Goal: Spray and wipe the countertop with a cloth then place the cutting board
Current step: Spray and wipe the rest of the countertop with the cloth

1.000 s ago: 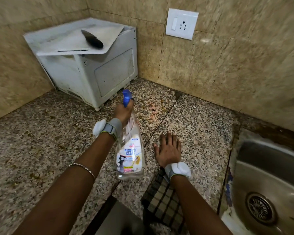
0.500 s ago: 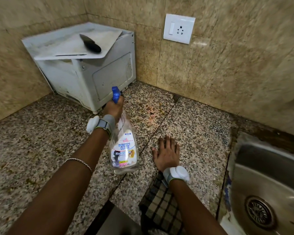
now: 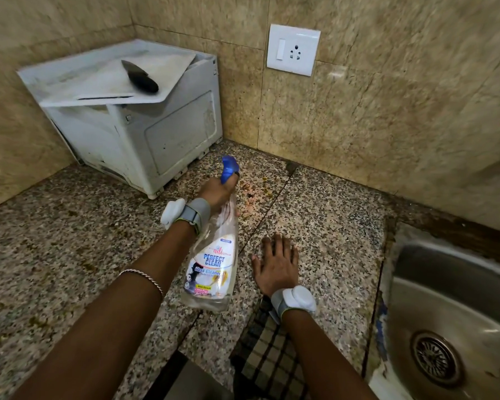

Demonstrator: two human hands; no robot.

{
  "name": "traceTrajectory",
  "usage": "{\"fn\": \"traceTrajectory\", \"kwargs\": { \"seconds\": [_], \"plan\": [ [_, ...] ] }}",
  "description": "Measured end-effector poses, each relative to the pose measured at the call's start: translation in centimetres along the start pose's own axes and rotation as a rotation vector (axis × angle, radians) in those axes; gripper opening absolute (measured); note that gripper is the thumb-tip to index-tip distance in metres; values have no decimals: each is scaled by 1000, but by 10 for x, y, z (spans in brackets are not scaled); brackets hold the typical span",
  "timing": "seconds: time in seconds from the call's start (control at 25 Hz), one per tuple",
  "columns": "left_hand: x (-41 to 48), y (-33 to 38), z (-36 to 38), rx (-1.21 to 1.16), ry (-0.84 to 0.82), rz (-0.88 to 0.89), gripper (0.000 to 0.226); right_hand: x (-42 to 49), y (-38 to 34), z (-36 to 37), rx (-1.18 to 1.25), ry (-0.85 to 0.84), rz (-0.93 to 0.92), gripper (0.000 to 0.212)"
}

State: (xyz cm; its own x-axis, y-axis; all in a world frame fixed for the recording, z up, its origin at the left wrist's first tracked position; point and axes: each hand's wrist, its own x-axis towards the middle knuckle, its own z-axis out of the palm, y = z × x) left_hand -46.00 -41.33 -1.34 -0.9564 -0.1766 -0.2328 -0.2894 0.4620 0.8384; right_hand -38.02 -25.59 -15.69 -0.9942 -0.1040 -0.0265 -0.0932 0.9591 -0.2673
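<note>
The left hand [image 3: 214, 193] and the right hand [image 3: 276, 267] are bare, as are both forearms. The left wrist carries a grey fabric strap [image 3: 195, 213] with a thin yellow-green trim along its edge. A smooth, rounded white plastic pod [image 3: 172, 212] sits on its outer side. Further up the left forearm lies a thin silver bracelet [image 3: 145, 277] of twisted links. The right wrist wears a matching grey band [image 3: 279, 307] with a second rounded white pod [image 3: 299, 298] on top.

left grip [image 3: 215, 192] clenched, right grip [image 3: 276, 264] flat
</note>
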Motion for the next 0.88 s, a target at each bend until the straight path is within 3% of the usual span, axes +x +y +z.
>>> {"fn": "traceTrajectory", "kwargs": {
  "seconds": [0.24,0.44,0.72,0.8,0.88],
  "plan": [
    [-1,9,14,-67,-139,55,36,1,1,5,2,44,-16,78],
    [4,20,23,133,-86,62,41,1,-1,9,-39,126,11,63],
    [2,19,20,6,111,94,40,3,2,15,-42,136,-8,63],
    [-5,26,20,7,121,130,37,1,4,7,55,145,-26,69],
    [-14,36,22,13,130,207,33,1,6,-11,325,101,43,68]
  ]
}}
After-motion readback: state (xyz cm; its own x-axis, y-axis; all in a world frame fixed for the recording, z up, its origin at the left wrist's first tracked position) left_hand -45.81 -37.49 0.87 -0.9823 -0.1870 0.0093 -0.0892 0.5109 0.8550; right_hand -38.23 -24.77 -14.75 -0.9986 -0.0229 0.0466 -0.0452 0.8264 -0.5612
